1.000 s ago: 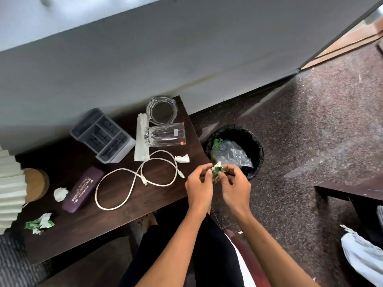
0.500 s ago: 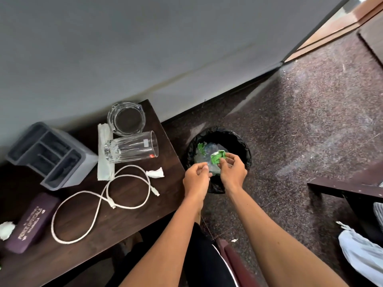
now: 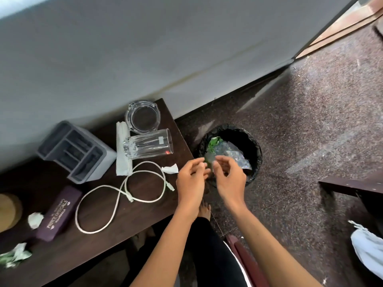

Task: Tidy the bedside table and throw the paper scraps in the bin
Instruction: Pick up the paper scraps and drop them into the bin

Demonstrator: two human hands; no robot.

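Left hand (image 3: 191, 180) and right hand (image 3: 230, 179): I hold them side by side over the near rim of the bin (image 3: 258, 160), fingers loosely curled, nothing visible in either. A green scrap (image 3: 214, 141) lies inside the bin. Step in hand, I judge: the drop. On the desk (image 3: 145, 214) lie a white scrap (image 3: 170, 168) near my left hand, a crumpled white ball (image 3: 35, 219) touching the glasses case (image 3: 60, 212), and a green-and-white wad (image 3: 15, 255) at the left edge. Next I should reach left and pinch the nearest.
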